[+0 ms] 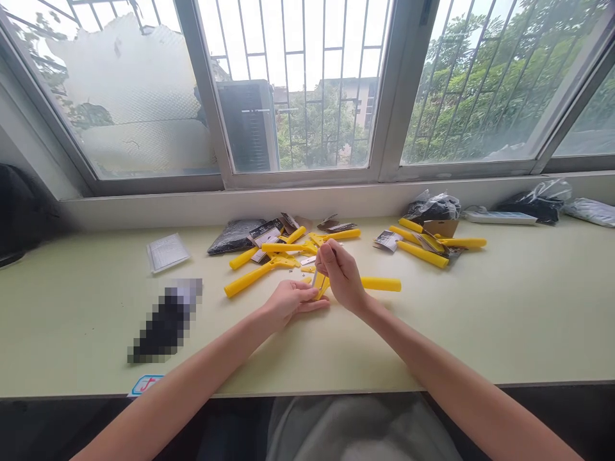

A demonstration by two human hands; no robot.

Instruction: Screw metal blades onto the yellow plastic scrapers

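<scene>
Left hand (293,301) pinches yellow tool (321,287); right hand (342,274) fisted over it, cannot tell round what. Tool likely light, stiff, slick; grip body, avoid edges.

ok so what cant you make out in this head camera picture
All in the head view:
What the right hand grips: mostly hidden by its fingers.
Whether the yellow piece in the left hand joins the yellow handle: right hand in front.
Small bits on the table: too tiny.
The dark object: cut off by left edge.
The pixelated object: blurred into blocks.
</scene>
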